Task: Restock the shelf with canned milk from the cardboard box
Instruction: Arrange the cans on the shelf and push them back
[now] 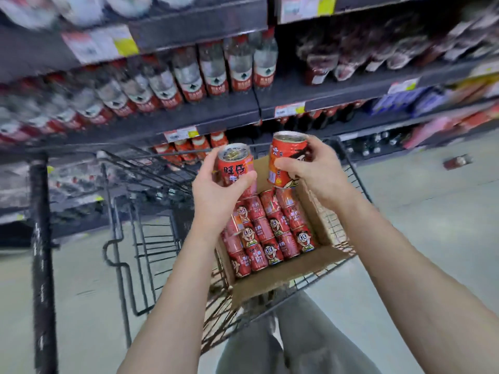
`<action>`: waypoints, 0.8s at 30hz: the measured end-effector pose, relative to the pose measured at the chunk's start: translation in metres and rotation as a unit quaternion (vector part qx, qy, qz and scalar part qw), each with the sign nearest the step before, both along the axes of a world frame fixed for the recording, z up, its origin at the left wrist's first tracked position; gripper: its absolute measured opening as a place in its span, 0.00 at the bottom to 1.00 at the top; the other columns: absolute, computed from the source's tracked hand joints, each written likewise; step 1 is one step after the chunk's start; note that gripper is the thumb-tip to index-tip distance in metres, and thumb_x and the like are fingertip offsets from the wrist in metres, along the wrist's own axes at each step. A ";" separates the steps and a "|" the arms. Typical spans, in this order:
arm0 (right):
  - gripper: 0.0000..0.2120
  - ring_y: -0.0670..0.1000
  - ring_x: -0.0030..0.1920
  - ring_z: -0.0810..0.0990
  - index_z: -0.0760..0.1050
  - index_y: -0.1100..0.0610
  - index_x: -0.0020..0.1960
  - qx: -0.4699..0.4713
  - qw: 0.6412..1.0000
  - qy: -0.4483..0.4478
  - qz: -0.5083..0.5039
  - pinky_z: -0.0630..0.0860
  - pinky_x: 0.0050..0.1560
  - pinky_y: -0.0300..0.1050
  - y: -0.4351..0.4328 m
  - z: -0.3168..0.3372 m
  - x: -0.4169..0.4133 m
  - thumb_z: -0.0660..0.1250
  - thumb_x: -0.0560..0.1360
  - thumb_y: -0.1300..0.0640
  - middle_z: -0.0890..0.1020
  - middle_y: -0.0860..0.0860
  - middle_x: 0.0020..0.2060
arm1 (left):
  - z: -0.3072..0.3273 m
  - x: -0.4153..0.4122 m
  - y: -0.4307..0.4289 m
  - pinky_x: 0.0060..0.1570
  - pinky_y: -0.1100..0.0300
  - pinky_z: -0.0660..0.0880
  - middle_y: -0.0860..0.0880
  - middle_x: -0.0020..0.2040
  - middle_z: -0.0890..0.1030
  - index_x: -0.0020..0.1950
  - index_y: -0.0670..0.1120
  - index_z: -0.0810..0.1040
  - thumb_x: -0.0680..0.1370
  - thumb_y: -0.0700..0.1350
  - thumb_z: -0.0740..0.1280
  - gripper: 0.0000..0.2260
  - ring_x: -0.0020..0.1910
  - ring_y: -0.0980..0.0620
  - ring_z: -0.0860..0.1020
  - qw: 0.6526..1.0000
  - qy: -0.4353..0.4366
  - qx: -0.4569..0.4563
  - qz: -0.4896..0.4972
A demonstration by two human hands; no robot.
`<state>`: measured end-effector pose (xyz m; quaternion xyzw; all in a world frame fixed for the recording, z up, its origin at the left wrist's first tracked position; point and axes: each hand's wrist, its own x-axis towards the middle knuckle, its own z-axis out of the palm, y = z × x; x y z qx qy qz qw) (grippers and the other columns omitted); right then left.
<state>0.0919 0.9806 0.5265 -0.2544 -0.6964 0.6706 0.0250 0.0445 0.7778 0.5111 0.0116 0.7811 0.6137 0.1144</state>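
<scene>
My left hand (pixel 216 195) grips a red milk can (pixel 234 164) upright above the cardboard box (pixel 291 271). My right hand (pixel 316 171) holds a second red can (pixel 287 160), also upright, just right of the first. The open box sits in a wire shopping cart (pixel 151 238) and holds several red cans (pixel 270 230) lying on their sides, cartoon faces up. Beyond the cart, a low shelf (pixel 189 148) carries a few matching red cans behind a price tag.
Water bottles (pixel 189 74) with red labels fill the shelf above. Dark drink bottles (pixel 351 52) stand on the upper right shelves. A black cart handle (pixel 40 238) stands at the left. A red item (pixel 457 161) lies on the grey floor at right.
</scene>
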 end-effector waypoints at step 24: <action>0.25 0.39 0.53 0.82 0.75 0.36 0.57 0.113 0.977 0.176 -0.036 0.80 0.55 0.42 0.192 0.206 0.148 0.81 0.68 0.56 0.83 0.40 0.54 | 0.211 0.109 0.189 0.57 0.60 0.80 0.63 0.56 0.84 0.65 0.61 0.78 0.72 0.49 0.81 0.24 0.55 0.64 0.81 0.979 0.178 0.026 -0.096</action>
